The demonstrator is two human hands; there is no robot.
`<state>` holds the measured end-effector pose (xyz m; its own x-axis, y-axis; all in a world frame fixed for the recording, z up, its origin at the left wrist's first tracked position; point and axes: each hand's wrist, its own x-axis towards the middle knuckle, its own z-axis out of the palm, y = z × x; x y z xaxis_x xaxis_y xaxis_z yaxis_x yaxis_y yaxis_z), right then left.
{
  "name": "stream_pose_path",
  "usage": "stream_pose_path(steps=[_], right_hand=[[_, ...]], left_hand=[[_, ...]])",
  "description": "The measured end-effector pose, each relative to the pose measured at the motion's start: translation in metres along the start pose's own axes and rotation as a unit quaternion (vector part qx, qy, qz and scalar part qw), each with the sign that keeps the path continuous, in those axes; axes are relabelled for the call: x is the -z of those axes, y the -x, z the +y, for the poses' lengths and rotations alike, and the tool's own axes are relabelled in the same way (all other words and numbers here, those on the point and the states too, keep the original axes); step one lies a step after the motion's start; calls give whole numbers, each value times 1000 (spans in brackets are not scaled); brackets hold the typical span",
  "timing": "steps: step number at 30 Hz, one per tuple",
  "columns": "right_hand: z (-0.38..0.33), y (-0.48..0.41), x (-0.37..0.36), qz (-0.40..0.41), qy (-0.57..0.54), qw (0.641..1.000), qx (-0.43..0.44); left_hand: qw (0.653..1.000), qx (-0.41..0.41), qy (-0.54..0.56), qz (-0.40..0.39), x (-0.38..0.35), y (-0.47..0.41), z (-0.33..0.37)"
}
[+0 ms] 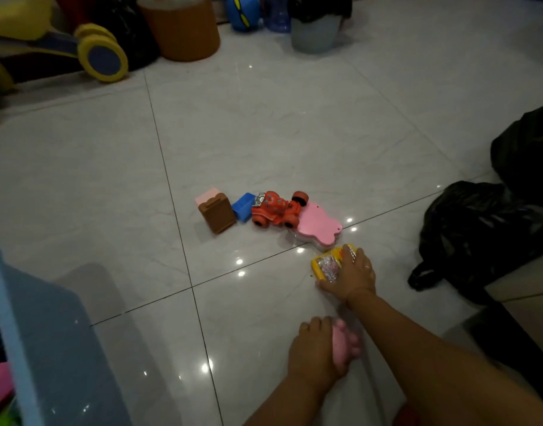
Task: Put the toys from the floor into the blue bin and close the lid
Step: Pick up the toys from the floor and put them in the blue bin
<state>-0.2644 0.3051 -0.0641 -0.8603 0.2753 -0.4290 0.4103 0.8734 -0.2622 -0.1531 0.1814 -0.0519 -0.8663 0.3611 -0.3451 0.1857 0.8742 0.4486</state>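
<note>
The person crouches over the tiled floor [295, 124], both arms reaching in from the lower right. The right hand [351, 273] lies palm down on a yellow toy [325, 265], fingers spread over its top and thumb stretched toward the floor beside it; a ring shows on one finger. I cannot tell whether the fingers curl under the toy's far edge. The left hand [316, 348], nearer the body, has its fingers wrapped round a small pink toy [345, 341], which pokes out on the right side of the grip just above the floor.

Just beyond the yellow toy lies a flat pink board [321, 229]. A red truck [271, 210] leans against the board's left end. Left of the truck sits a blue block [243, 206], then a brown block [217, 216] standing upright, with a pale pink piece [206, 196] right behind it.

The blue bin [6, 333] stands at the lower left, well apart from the row of toys, its top uncovered, with something pink and something green inside.

Along the far wall stand a ride-on [101, 56] with yellow wheels, an orange basket [181, 29], a blue ball [242, 10] and a grey bucket [314, 32]. A black bag [494, 229] slumps at the right.
</note>
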Motion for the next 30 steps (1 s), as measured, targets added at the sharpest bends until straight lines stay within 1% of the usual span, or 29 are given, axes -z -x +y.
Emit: stream_pose_path(steps=[2, 4, 6, 8, 10, 12, 14, 15, 17, 19, 20, 22, 24, 25, 26, 27, 29, 30], right_hand=[[-1, 5, -2, 9, -4, 1000, -6], [-2, 13, -5, 18, -2, 1000, -10], [-3, 24, -7, 28, 0, 1000, -13], [-8, 38, -6, 44, -20, 999, -24], [-22, 55, -2, 71, -76, 994, -33], [-47, 74, 5, 106, -151, 982, -26], [-80, 95, 14, 149, -219, 964, -2], [-98, 107, 18, 170, -248, 954, 17], [-137, 134, 27, 197, -302, 930, 66], [-178, 167, 33, 199, -340, 910, 129], [-198, 187, 34, 190, -349, 903, 165], [-236, 230, 27, 145, -342, 893, 254], [-265, 273, 10, 95, -303, 884, 344], [-276, 292, -1, 68, -277, 877, 386], [-286, 307, -10, 38, -250, 869, 425], [-294, 318, -20, 5, -224, 861, 457], [-306, 331, -34, -62, -159, 848, 502], [-310, 334, -40, -83, -124, 842, 518]], left_hand=[[999, 0, -5, 37, 7, 5, -5], [996, 11, 17, 84, 12, 9, -16], [993, 43, 51, 95, 17, 12, -32], [992, 68, 80, 67, 34, 17, -44], [988, 70, 101, 95, 63, 28, -54], [978, 57, 128, 153, 102, 44, -63], [968, 25, 122, 220, 139, 68, -73], [961, 16, 113, 250, 154, 83, -80], [945, 24, 113, 305, 184, 118, -96], [913, 42, 133, 384, 211, 156, -117], [888, 59, 151, 429, 224, 175, -128], [829, 121, 198, 509, 245, 210, -159], [774, 206, 226, 555, 257, 245, -200], [756, 247, 220, 565, 260, 261, -222], [750, 282, 200, 564, 260, 276, -241], [754, 317, 170, 550, 259, 289, -257], [780, 383, 108, 484, 257, 306, -276], [785, 416, 77, 453, 256, 310, -279]])
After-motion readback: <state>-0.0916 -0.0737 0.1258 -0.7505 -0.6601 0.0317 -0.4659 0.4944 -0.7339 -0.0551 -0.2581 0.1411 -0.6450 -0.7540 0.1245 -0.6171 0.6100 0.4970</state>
